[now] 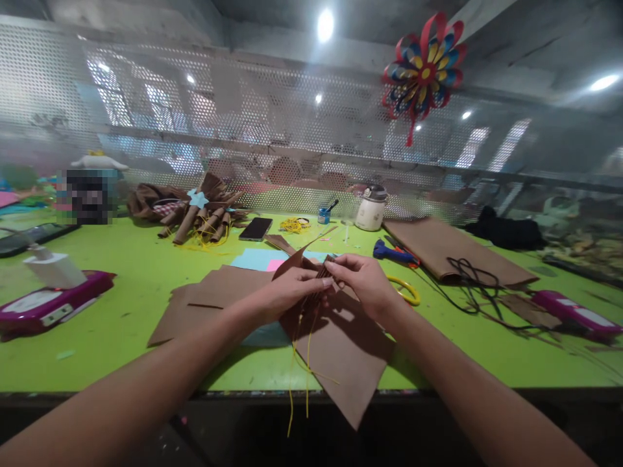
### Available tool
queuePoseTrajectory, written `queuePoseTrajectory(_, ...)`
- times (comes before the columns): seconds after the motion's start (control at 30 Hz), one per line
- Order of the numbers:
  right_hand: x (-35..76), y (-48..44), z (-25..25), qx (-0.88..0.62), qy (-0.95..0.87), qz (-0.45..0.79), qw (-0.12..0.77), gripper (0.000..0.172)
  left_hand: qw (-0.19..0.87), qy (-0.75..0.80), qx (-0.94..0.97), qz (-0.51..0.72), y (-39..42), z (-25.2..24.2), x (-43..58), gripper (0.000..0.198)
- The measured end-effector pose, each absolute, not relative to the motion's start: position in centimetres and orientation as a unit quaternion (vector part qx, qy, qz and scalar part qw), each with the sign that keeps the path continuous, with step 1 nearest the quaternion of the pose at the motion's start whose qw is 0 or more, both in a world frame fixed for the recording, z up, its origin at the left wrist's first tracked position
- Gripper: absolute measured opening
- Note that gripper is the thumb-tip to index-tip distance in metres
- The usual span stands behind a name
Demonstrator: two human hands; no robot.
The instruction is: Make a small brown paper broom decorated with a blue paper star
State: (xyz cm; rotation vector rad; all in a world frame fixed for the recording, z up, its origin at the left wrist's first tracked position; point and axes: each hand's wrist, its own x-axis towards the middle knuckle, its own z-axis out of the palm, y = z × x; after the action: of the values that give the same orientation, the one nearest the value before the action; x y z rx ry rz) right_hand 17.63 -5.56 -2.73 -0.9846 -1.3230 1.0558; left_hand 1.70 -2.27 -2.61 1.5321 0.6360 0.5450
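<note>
left hand [287, 290] pinches pleated brown paper [318, 285] at frame centre | right hand [363, 280] grips its other side | yellow string [304, 363] dangles below | green table [121, 311]

L hand [292, 288]: bare, just left of ctr; slim fingers, back of hand toward cam.
R hand [363, 282]: bare, just right of ctr; knuckles and wrist bone show.
L forearm [160, 376]: bare up to frame edge at 8 o'clock; looks wider nearer cam.
R forearm [467, 389]: bare up to frame edge at 4 o'clock; same widening.
Nails: too small to tell.
</note>
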Motion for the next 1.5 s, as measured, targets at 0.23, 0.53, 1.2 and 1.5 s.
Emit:
queuePoseTrajectory(0.23, 18.3, -5.0, -2.5, -0.418, -0.509, 0.475, 0.584, 0.020, 0.675, 0.297, 0.606, 0.299, -1.9, -2.2, 1.7, 0.030)
queuePoseTrajectory(0.53, 19.4, -4.4, -2.5, -0.409, -0.476, 0.485, 0.609, 0.019, 0.732, 0.234, 0.523, 0.369, -1.2, -2.4, 1.8, 0.026)
queuePoseTrajectory(1.2, 19.3, -4.7, -2.4, -0.421, -0.469, 0.539, 0.559, 0.021, 0.687, 0.223, 0.556, 0.412, -1.1, -2.9, 2.2, 0.049)
queuePoseTrajectory(1.5, 18.9, -4.9, -2.5, -0.414, -0.486, 0.512, 0.575, 0.026, 0.713, 0.200, 0.514, 0.433, -1.3, -2.3, 2.0, 0.048)
